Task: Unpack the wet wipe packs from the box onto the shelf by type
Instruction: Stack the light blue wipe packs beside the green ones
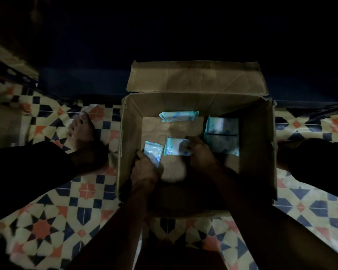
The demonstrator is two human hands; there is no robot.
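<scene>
An open cardboard box (261, 152) sits on the tiled floor, seen from above in dim light. Inside lie several pale blue wet wipe packs. My left hand (144, 170) grips one pack (153, 152) at the box's left side. My right hand (200, 152) holds a second pack (176, 147) near the middle of the box floor. A third pack (179, 115) lies against the far wall. Two more packs (221, 124) sit stacked in the right part of the box. The shelf is lost in the dark.
The box's far flap (195, 76) stands folded back. A bare foot (80, 131) rests on the patterned tiles (47, 221) left of the box, and dark trouser legs flank it on both sides. A metal shelf rail (12, 75) shows at the far left.
</scene>
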